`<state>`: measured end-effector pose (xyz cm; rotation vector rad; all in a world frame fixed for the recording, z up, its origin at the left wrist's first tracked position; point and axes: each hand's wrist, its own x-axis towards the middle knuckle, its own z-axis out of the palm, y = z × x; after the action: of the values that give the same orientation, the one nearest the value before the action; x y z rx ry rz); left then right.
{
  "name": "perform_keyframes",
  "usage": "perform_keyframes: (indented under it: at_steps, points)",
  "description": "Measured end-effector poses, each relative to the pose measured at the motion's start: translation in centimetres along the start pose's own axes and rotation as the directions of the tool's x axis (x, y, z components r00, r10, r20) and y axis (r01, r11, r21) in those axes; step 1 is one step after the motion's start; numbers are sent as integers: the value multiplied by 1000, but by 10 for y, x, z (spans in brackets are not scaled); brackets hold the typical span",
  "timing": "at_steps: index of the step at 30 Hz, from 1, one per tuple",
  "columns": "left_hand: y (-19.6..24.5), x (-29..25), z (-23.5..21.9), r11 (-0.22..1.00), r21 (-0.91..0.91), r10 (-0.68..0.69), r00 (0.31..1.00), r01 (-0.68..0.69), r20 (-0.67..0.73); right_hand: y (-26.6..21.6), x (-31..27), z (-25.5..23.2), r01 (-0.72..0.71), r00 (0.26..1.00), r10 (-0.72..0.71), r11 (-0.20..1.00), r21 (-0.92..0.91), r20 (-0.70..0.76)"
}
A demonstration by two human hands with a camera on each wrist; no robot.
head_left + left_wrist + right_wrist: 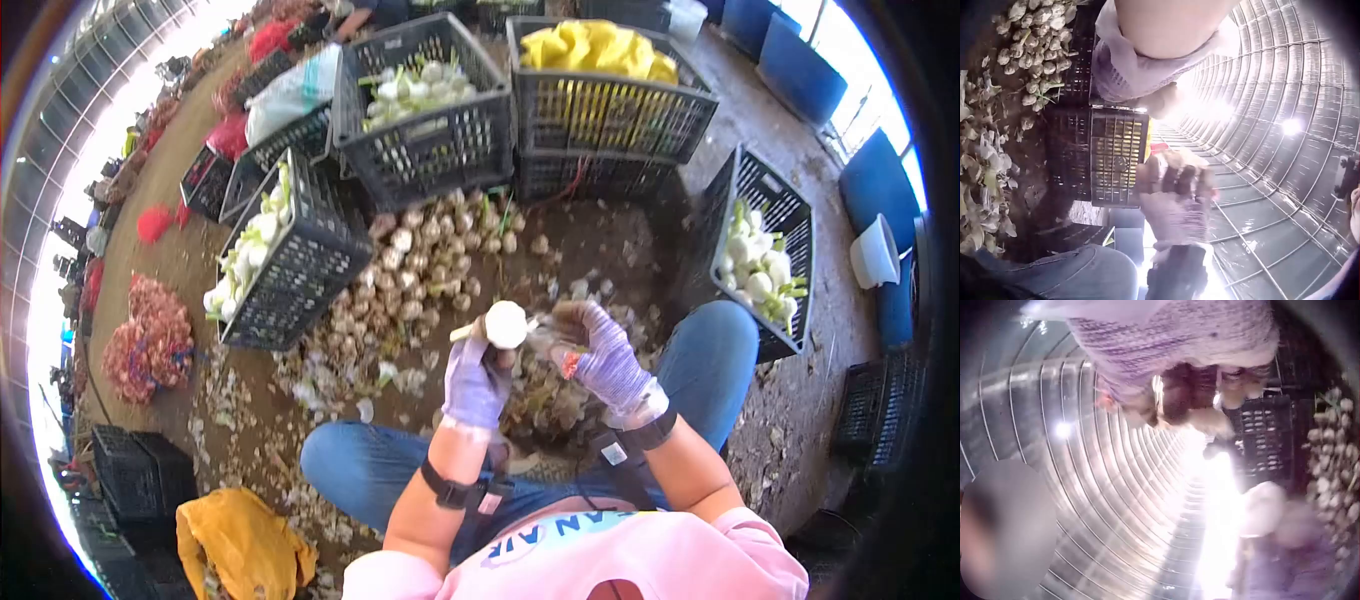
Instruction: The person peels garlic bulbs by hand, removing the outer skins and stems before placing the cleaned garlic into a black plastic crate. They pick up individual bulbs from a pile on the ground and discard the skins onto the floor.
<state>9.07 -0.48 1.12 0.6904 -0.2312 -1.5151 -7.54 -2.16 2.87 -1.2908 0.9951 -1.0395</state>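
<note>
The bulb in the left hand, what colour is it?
White; the bulb shows best in the head view.

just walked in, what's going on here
A person holds a white garlic bulb in the gloved left hand. The gloved right hand is close beside it, but blur hides whether it holds anything. Unsorted-looking brownish bulbs lie heaped on the ground in front, with papery scraps nearer the person. Black crates to the left, ahead and to the right contain white bulbs with green stalks.
</note>
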Motion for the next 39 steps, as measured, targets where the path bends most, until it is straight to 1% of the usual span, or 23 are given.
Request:
perform_keyframes:
  at_steps: [1, 5, 7, 9, 11, 12, 15, 17, 19, 21, 22, 23, 24, 25, 26, 30, 31, 32, 33, 35, 37, 38, 39]
  points:
    - [-5, 5, -2, 1000, -4, -26, 991, 26, -129, 0, -1, 4, -31, 999, 31, 999, 19, 8]
    - [-22, 17, -15, 983, 119, -133, 989, 140, -67, 12, 14, 7, 155, 987, -161, 960, -234, -6]
    - [-26, 23, -29, 977, 88, -189, 979, 195, -73, 27, 23, 2, -23, 998, 27, 996, -86, 52]
    - [-30, 37, -42, 977, 144, -134, 977, 159, -168, 33, 27, -3, -224, 957, 282, 867, 445, -68]
    - [-32, 58, -72, 953, 288, 17, 933, 94, -359, 45, 33, -17, -277, 930, 355, 848, 452, -96]
    - [-21, 73, -92, 856, 474, 4, 915, 205, -403, 61, 32, -23, -351, 901, 426, 828, 437, -83]
    - [-5, 116, -141, 712, 583, 80, 780, 392, -621, 92, 31, -25, -379, 901, 434, 765, 521, 18]
    - [-14, 150, -212, 524, 788, 239, 833, 322, -499, 90, 39, -22, -411, 882, 471, 746, 524, 20]
    - [-19, 168, -219, 459, 819, 242, 839, 343, -487, 85, 44, -20, -521, 799, 596, 623, 584, 78]
    - [-31, 196, -212, 81, 872, 202, 849, 483, -489, 80, 46, -21, -584, 784, 607, 649, 488, 132]
    - [-44, 210, -219, -177, 884, 278, 883, 433, -378, 85, 45, -20, -547, 831, 551, 782, 297, 80]
    - [-58, 216, -255, -163, 886, 246, 888, 434, -389, 91, 42, -19, -474, 881, 473, 877, 81, 33]
    - [-70, 237, -279, -141, 899, 220, 898, 415, -380, 94, 40, -17, -518, 852, 523, 841, 155, 12]
    - [-52, 232, -207, -254, 834, 271, 863, 490, -425, 96, 37, -13, -554, 823, 569, 799, 233, 6]
    - [-63, 236, -239, -213, 865, 386, 853, 454, -352, 97, 36, -12, -559, 809, 587, 780, 282, -18]
    - [-30, 189, -126, -7, 943, 163, 930, 334, -328, 100, 36, -13, -455, 881, 472, 864, 217, -27]
    - [-37, 176, -122, 623, 745, 24, 946, 239, -323, 95, 35, -11, -467, 876, 482, 854, 230, -15]
    - [-28, 155, -92, 607, 740, -69, 947, 289, -313, 84, 33, -9, -287, 958, 288, 956, 53, -13]
    - [-25, 137, -85, 731, 629, -161, 963, 264, -218, 84, 30, -8, -265, 964, 266, 963, 56, -10]
    - [-10, 94, -36, 636, 711, -239, 953, 300, -187, 100, 21, -4, 29, 998, -39, 976, -217, -44]
    - [-6, 61, -17, 586, 786, -225, 972, 196, -74, 96, 10, 2, -10, 999, 10, 1000, -11, -31]
    - [-4, 44, -4, 702, 667, -273, 959, 250, -72, 77, 3, 1, -102, 994, 110, 957, 270, -12]
    - [-7, 34, 4, 684, 726, -217, 971, 75, 104, 61, -2, 0, -191, 979, 200, 830, 524, 39]
